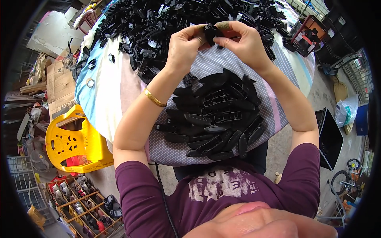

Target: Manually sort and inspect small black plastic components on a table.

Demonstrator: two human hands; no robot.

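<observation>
My left hand (184, 47) and my right hand (247, 44) meet over the far half of the table, both closed on one small black plastic part (210, 35). Thumbs and forefingers pinch it from either side; its exact kind is hard to tell. Tan wraps cover fingertips on both hands. Just beyond them spreads a large heap of black plastic pieces (154, 23). Nearer to me, between my forearms, lies a smaller pile of long black plastic pieces (222, 105), some with ribbed, hollow insides facing up.
A patterned cloth (119, 71) covers the round table. On its left lies a tape roll (90, 82); at the far right stands a phone in a red frame (308, 36). A yellow plastic chair (85, 139) is close by on the left, with a shoe rack (81, 206) below.
</observation>
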